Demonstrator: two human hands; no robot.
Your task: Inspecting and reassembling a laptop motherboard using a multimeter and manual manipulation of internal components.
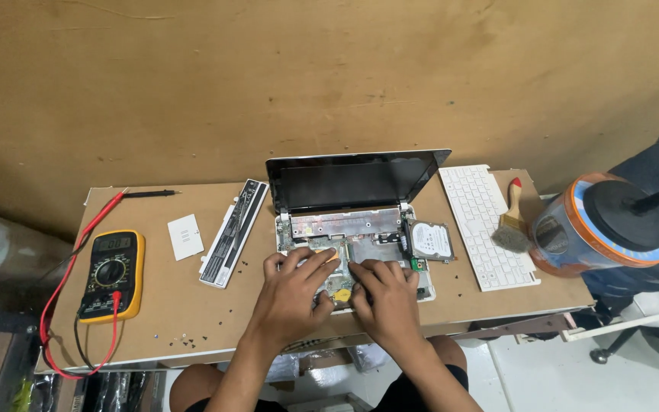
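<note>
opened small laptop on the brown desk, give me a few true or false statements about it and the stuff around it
1. Both hands, left hand and right hand, rest on the exposed circuit board of the opened small laptop. True.
2. The yellow multimeter lies right of the laptop. False: it lies to the left.
3. The detached white keyboard lies right of the laptop. True.
4. The wooden-handled brush lies on the multimeter. False: it rests on the keyboard's right edge.
5. The silver hard drive sits at the laptop's right side. True.
</note>
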